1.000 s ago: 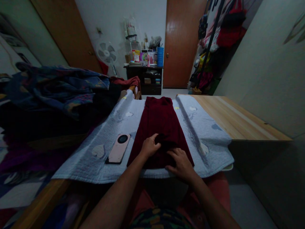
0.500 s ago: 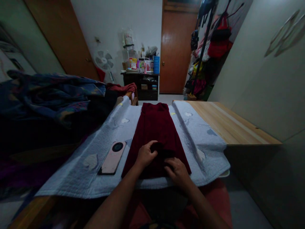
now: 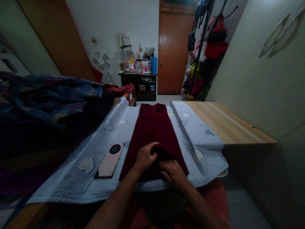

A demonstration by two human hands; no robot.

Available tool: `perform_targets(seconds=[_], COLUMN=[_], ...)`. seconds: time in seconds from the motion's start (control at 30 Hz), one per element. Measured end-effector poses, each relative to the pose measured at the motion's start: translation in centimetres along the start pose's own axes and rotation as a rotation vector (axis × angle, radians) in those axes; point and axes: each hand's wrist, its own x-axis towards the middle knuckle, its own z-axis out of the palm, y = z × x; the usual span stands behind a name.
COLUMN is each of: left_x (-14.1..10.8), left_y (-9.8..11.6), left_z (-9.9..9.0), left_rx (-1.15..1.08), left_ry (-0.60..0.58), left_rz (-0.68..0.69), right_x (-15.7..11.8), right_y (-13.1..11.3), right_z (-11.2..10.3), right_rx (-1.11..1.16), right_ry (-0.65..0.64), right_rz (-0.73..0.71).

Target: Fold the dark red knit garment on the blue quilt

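Observation:
A dark red garment [image 3: 152, 127] lies in a long folded strip on the quilted cloth; its exact kind does not show. Near its close end, a flap of the fabric is raised and curls over. My left hand [image 3: 145, 158] grips this flap at its left side, thumb and index finger around the edge. Just below the flap, my right hand [image 3: 174, 172] rests on the garment, fingers stretched leftward and thumb apart. Its fingertips are partly shaded by the flap. A pink phone [image 3: 110, 162] with a round black camera lies left of the garment.
The pale blue quilted cloth [image 3: 202, 135] covers the surface, beside a wooden board [image 3: 228, 122] on the right. A heap of dark clothes [image 3: 47, 98] is piled at left. Farther back stand a fan [image 3: 101, 60], a black cabinet [image 3: 138, 86] and a door [image 3: 175, 51].
My right hand has slid slightly left on the garment, closer beneath the raised flap. My left hand keeps its grip. The whole view has shifted a little.

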Motion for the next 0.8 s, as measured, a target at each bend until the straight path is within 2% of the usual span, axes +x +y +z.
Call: perform_targets(seconds=[0.17,0.3,0.4,0.43,0.5,0.57,0.6,0.7,0.8], left_x=[-0.3,-0.8,-1.1,-1.1,-1.0,-1.0,-1.0,-1.0,-1.0], left_y=[-0.4,-0.6,-0.6,-0.5,-0.5,-0.4,-0.4,-0.4,-0.3], left_z=[0.9,1.7,1.8,1.8,1.7,1.7,1.7,1.7,1.6], left_rx=[0.092,0.193,0.256,0.268,0.285,0.296,0.297,0.297,0.302], left_ry=[-0.111,-0.199,-0.229,-0.237,-0.247,-0.251,-0.252,-0.256,-0.262], left_rz=[0.097,0.198,0.222,0.225,0.220,0.209,0.204,0.190,0.172], right_x=[-1.1,-1.9,-1.3,-0.8,0.6,2.4,3.4,6.6,9.4], right_y=[-0.9,-1.7,-1.2,-0.6,1.2,3.6,4.9,8.2,10.2], right_z=[-0.9,-3.6,-5.8,-6.4,-6.9,-6.6,-6.2,-4.5,-2.9], right_rx=[0.002,0.103,0.207,0.233,0.232,0.168,0.125,-0.020,-0.152], right_ry=[-0.107,-0.192,-0.176,-0.138,0.026,0.217,0.266,0.255,0.167], right_rz=[0.039,0.048,0.118,0.148,0.223,0.285,0.306,0.339,0.466])
